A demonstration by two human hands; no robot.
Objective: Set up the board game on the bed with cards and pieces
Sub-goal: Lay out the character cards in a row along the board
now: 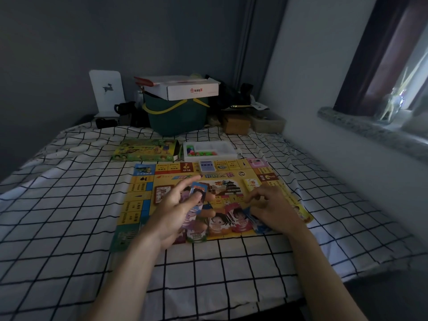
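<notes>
Board game half laid out on a checked bedsheet (69,205), both hands over the board.

The yellow-bordered game board (139,195) lies flat on the bed, printed with cartoon children and a temple. The left hand (176,212) pinches a blue-topped character card (196,193) between thumb and fingers (held upright). The right hand (273,207), fingers curled, touches a fanned row of character cards (234,218) at the board's near edge. A blue card deck (206,166) sits on the far edge; beyond it, a white tray of pieces (209,150) and the green game box (146,150).
</notes>
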